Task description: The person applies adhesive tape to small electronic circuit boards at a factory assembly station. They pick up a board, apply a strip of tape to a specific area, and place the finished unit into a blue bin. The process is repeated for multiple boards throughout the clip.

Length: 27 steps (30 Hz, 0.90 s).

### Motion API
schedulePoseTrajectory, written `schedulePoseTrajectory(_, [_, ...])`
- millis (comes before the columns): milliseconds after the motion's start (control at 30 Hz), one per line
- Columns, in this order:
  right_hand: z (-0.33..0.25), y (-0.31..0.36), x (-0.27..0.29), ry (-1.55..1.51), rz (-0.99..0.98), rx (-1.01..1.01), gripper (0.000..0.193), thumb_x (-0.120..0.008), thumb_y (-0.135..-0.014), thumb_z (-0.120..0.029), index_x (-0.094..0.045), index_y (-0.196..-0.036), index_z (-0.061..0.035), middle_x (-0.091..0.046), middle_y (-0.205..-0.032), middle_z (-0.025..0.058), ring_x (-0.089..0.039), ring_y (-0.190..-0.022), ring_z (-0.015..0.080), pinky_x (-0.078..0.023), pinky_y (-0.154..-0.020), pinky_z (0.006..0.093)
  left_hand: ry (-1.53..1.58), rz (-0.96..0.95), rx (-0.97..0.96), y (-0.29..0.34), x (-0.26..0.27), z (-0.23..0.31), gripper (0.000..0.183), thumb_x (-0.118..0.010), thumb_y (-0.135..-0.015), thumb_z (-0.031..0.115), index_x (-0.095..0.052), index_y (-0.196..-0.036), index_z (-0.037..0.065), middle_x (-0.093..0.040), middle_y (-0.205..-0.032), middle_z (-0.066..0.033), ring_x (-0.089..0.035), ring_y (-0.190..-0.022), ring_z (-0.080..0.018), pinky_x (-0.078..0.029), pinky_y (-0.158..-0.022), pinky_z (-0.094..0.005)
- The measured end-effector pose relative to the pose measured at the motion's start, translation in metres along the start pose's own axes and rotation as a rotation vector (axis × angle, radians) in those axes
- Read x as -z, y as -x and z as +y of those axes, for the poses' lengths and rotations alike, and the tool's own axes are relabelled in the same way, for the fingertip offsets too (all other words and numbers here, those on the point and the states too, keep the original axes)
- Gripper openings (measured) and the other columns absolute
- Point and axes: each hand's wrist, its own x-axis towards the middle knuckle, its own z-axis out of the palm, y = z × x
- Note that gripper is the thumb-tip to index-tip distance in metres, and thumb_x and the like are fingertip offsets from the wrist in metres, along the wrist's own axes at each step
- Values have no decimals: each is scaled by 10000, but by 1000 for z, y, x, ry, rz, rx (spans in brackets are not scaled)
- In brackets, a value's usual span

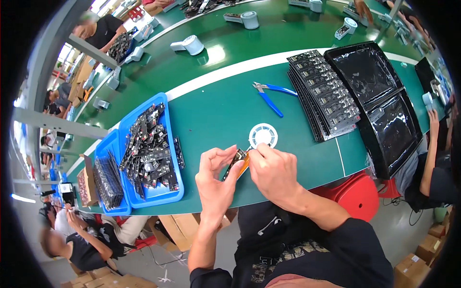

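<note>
Lower centre of the frame: narrow dark circuit board [239, 155], tilted up off the green bench [216, 115], in the left hand [215, 180]. Left thumb and fingers closed on its sides, only a small gap showing. Right hand [275, 173]: fingertips drawn together beside an orange strip [245, 166] and the lower edge of a white round part [263, 136]; cannot tell what, if anything, is pinched.

Handling, by judgement: board light, stiff, fragile on its component face, best taken by the long edges; strip probably thin and bendable, needs a gentle grip. Round part looks like light, rigid plastic, rim the sound hold.

Containers: large blue tray [178, 196], left of centre, heaped with loose dark boards [151, 151]. Smaller blue tray [126, 210] at its left holds a dark, shiny wrapped bundle [109, 183], contents unclear. Black trays [402, 91], upper right, lined with glossy film
</note>
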Motion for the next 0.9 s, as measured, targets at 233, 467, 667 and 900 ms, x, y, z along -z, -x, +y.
schedulePoseTrajectory(233, [3,9,-3,-23,3,-52,89,-747,-834,-70,-669,-864,-43,-587,-713,60,-667,-590,252,-487,-497,388,-247,-59,-59,3,0,2,351,-768,-915,-58,-521,-1161,-15,-772,-1146,-239,-763,-1056,-233,-588,-925,-328])
schedulePoseTrajectory(467, [6,45,9,-11,-53,-9,383,-713,-814,-84,-714,-1171,57,-620,-752,45,-672,-599,185,-534,-535,335,-379,-94,-88,2,-11,15,321,-786,-896,-47,-561,-1123,-13,-783,-1131,-215,-783,-1037,-254,-593,-871,-320])
schedulePoseTrajectory(667, [14,73,10,-142,-120,48,385,-727,-780,-85,-719,-1139,53,-624,-761,51,-680,-625,181,-546,-564,330,-497,-87,-140,-2,-21,16,277,-779,-905,-26,-588,-1106,-31,-782,-1081,-190,-789,-1002,-307,-623,-792,-362])
schedulePoseTrajectory(900, [23,74,5,-279,-150,70,391,-729,-783,-87,-702,-1153,36,-636,-764,59,-702,-663,213,-565,-601,361,-545,-111,-88,-5,-26,19,274,-799,-887,-14,-585,-1059,-9,-788,-1044,-202,-794,-953,-310,-615,-778,-370])
